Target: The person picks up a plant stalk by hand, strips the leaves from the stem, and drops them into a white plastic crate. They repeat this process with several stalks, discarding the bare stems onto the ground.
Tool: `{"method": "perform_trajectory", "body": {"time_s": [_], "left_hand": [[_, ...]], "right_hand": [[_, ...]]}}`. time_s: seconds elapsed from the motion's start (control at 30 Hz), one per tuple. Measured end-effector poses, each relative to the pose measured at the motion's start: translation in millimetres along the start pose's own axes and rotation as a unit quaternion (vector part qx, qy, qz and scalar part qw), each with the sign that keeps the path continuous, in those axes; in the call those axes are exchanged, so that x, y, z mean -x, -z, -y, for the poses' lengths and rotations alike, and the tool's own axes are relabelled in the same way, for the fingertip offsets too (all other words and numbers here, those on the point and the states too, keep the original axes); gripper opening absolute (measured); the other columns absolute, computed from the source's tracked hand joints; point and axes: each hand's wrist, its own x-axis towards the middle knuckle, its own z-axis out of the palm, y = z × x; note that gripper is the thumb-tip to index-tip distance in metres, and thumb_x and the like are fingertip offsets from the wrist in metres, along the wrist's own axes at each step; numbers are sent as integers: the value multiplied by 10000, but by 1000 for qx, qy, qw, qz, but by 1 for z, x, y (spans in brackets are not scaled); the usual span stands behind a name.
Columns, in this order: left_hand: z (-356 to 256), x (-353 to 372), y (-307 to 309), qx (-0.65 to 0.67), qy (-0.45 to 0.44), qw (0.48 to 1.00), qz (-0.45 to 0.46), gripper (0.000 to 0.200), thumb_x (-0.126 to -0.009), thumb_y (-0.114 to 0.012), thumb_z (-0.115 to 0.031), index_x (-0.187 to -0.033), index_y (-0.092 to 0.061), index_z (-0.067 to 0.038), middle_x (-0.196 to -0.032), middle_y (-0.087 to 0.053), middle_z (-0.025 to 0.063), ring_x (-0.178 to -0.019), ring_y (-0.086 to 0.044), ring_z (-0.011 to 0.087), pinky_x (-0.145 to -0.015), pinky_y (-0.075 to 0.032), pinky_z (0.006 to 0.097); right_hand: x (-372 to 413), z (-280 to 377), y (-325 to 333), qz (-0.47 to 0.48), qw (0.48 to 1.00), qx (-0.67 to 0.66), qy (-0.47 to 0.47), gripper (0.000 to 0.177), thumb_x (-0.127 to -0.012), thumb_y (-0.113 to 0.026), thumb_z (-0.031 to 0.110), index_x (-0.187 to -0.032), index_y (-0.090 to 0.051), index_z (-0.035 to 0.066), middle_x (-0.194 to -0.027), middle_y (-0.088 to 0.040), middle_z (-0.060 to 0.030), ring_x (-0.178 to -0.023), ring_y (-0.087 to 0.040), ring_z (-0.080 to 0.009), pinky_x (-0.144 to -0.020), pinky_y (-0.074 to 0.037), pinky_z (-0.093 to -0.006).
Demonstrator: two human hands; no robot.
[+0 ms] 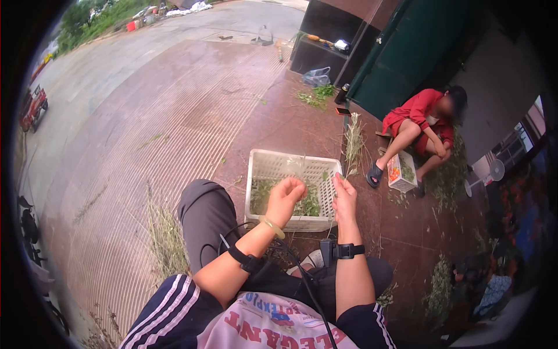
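My left hand (286, 201) is closed over the white plastic crate (293, 223), its fingertips drawn together. Whatever it may be holding is too small to make out. Along the crate's right side, my right hand (344, 200) pinches a thin plant stem (332, 223) upright between thumb and fingers. Loose green leaves (308, 205) lie inside the crate, which stands in front of my crossed legs. A pale blur of leafy matter shows just beyond my left hand.
Cut stalks (165, 238) lie by my left knee, and another bundle of stalks (354, 142) lies past the crate. At right, a person in red (421, 113) sits by a smaller white crate (402, 185). A phone (343, 111) and plastic bag (317, 76) lie farther off.
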Motion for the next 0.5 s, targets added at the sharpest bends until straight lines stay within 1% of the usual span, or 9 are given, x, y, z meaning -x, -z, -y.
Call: {"method": "perform_trajectory", "body": {"time_s": [0.07,0.13,0.2,0.23,0.27,0.33,0.37,0.4,0.5], "left_hand": [[-1,2,-4,22,-2,1000,-10,51,-840,-552,-87,-836,-513,-54,-742,-545,-26,-684,-500,47,-663,-407,197],[-4,3,-6,15,-2,1000,-16,47,-833,-554,-71,-842,-513,-49,-760,-554,-22,-700,-511,49,-672,-411,196],[-3,3,-4,6,-5,1000,-12,66,-834,-551,-63,-871,-508,-30,-789,-566,0,-738,-532,71,-694,-426,208],[-1,2,-2,0,-7,1000,-4,89,-837,-547,-64,-897,-504,-14,-810,-574,21,-768,-549,92,-711,-438,220],[0,2,-1,-6,-9,1000,4,114,-841,-544,-65,-924,-499,1,-831,-581,42,-797,-566,114,-728,-451,232],[0,4,-3,8,-12,1000,6,106,-843,-540,-63,-916,-502,4,-834,-580,39,-803,-565,109,-736,-450,230],[-3,2,-4,11,-21,1000,7,102,-844,-537,-63,-912,-504,5,-836,-580,37,-805,-565,107,-740,-450,228],[-4,2,-5,-4,-35,999,3,85,-846,-542,-77,-885,-516,-6,-790,-558,4,-740,-530,69,-678,-426,202],[-12,2,-6,-56,-50,997,-20,82,-847,-557,-108,-846,-522,-34,-708,-492,-48,-634,-410,19,-558,-329,176]], "right_hand": [[-4,13,-12,11,998,10,56,310,-826,-595,170,-1093,-540,23,-751,-555,25,-401,-301,14,-334,-206,-158],[9,28,-25,54,996,20,61,337,-817,-610,171,-1109,-529,23,-736,-547,39,-400,-290,28,-336,-191,-148],[31,43,-40,126,991,30,15,340,-802,-624,158,-1097,-532,16,-744,-550,37,-435,-315,33,-346,-184,-141],[40,43,-47,140,987,44,65,268,-783,-640,131,-1008,-571,1,-756,-567,21,-549,-415,18,-416,-285,-141],[42,39,-46,143,983,73,85,234,-779,-643,120,-970,-581,0,-758,-571,15,-588,-436,6,-458,-316,-149],[44,35,-50,151,972,125,133,168,-770,-648,99,-895,-600,-3,-763,-578,3,-666,-478,-20,-541,-377,-166],[46,38,-52,141,973,120,141,113,-768,-649,82,-816,-599,-7,-744,-571,6,-698,-495,-42,-637,-406,-197],[46,39,-53,140,969,133,151,123,-765,-642,91,-816,-603,-14,-743,-585,-13,-695,-504,-57,-634,-409,-211],[44,35,-49,118,963,177,168,166,-769,-624,129,-804,-598,-31,-729,-609,-63,-682,-522,-90,-629,-421,-251]]}}
